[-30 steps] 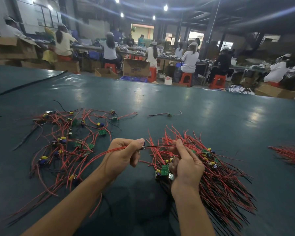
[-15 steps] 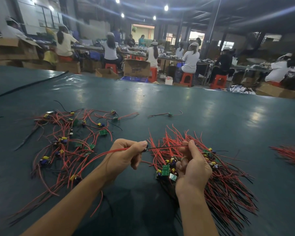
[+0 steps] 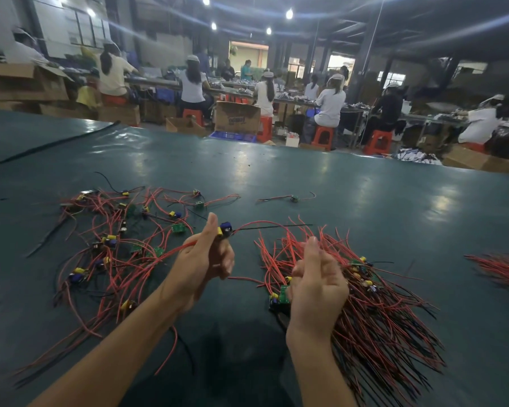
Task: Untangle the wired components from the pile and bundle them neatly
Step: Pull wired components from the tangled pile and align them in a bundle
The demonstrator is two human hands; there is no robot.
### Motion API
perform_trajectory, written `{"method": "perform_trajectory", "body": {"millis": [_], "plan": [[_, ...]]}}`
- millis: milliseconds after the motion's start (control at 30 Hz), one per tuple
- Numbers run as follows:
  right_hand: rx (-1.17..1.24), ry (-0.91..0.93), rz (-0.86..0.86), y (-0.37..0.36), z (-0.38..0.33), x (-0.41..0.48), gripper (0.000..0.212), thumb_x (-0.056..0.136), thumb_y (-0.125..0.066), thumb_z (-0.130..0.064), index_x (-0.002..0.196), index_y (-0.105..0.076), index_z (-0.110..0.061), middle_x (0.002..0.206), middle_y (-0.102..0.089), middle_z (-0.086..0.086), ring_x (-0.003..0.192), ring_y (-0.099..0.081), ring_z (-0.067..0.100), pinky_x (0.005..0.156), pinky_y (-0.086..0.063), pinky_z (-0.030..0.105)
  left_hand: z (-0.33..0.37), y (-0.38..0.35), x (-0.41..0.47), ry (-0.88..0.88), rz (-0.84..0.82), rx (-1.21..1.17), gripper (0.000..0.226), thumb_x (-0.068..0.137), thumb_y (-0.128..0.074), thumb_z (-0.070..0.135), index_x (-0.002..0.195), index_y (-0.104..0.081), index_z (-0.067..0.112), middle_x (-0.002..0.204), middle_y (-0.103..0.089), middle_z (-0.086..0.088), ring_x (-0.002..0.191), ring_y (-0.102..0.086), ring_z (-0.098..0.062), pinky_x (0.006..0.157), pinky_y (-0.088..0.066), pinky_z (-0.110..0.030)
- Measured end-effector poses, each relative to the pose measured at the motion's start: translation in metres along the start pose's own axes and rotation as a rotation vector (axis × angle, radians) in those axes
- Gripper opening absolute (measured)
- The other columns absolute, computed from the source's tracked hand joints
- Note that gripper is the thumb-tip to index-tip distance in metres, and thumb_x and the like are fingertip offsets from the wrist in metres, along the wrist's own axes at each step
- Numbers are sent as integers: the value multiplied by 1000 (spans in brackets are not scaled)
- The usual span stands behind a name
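Dark green surface stretching ahead of me, glossy, lamp glare on it. Black line running across its far left. Beyond far edge: workers seated, backs to me, at long benches. Red stools under them. Open cardboard box on floor, blue crate just in front. Bigger cardboard boxes far left. Ceiling lamps glowing overhead. Bright doorway at back.

Left hand lifted higher, blue-and-yellow component now showing at its fingertips, black lead drawn free of right hand, hands farther apart
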State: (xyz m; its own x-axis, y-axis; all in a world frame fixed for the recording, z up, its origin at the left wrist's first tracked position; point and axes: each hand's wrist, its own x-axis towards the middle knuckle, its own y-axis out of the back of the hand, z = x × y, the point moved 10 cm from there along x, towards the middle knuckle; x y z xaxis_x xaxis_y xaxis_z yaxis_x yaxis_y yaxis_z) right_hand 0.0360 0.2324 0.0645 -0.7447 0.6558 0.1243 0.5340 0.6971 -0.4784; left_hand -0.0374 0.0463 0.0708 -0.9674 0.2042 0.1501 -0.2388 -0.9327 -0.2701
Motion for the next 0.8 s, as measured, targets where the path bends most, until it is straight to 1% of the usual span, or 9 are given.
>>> {"method": "perform_trajectory", "body": {"millis": [100,167,267,333,400,467,533,633,800], "plan": [[8,220,29,1,-21,-9,25,89,-67,-35,80,-54,-16,63,-64,2,47,-47,14,45,-39,22,0,5,1,-9,57,-31,50,82,-45,58,60,-42,14,49,-42,-2,44,-42,-16,44,-40,-22],[-51,317,-10,-6,-29,-15,22,93,-59,-31,81,-57,-13,77,-72,0,46,-54,16,45,-42,19,0,15,3,-11,127,-76,48,82,-45,58,62,-42,14,48,-42,0,42,-41,-14,42,-37,-20],[-138,259,-97,-19,-19,-21,26,91,-57,-36,94,-67,-12,98,-74,6,56,-65,16,47,-44,18,-3,24,6,4,175,-150,49,90,-37,58,66,-45,16,48,-42,2,42,-39,-12,41,-34,-20],[-173,211,-215,-33,-10,-26,30,87,-56,-37,91,-72,-12,88,-74,5,53,-62,14,47,-44,17,-5,23,8,15,158,-192,50,94,-33,56,66,-46,17,50,-41,2,43,-37,-12,42,-32,-21],[-217,151,-343,-47,0,-32,29,86,-56,-38,81,-74,-15,75,-73,3,48,-55,9,47,-42,17,-6,16,8,30,97,-196,48,88,-38,59,64,-45,18,51,-39,1,45,-38,-13,44,-33,-22],[-232,64,-456,-60,10,-38,29,87,-56,-40,75,-74,-20,65,-69,0,49,-51,2,50,-40,15,-8,1,5,59,-15,-146,48,82,-44,61,60,-44,19,53,-37,0,46,-38,-15,47,-34,-24],[-203,-12,-539,-68,18,-44,35,89,-53,-41,77,-73,-15,61,-64,-5,52,-53,-1,54,-43,13,-13,-16,0,98,-146,-32,52,82,-44,63,52,-49,21,50,-40,1,46,-39,-15,47,-37,-24],[-216,-55,-531,-67,22,-45,45,93,-47,-43,57,-67,-23,49,-56,-7,45,-49,0,48,-39,11,-20,-30,-6,144,-236,181,67,85,-34,64,42,-56,17,44,-49,1,41,-43,-14,46,-38,-21],[-364,-33,-450,-58,25,-39,64,104,-40,-35,44,-60,-21,41,-52,-9,40,-46,0,47,-34,9,-22,-15,-2,145,-128,453,81,78,-17,75,38,-53,14,45,-53,-7,42,-51,-14,54,-44,-18]]}}
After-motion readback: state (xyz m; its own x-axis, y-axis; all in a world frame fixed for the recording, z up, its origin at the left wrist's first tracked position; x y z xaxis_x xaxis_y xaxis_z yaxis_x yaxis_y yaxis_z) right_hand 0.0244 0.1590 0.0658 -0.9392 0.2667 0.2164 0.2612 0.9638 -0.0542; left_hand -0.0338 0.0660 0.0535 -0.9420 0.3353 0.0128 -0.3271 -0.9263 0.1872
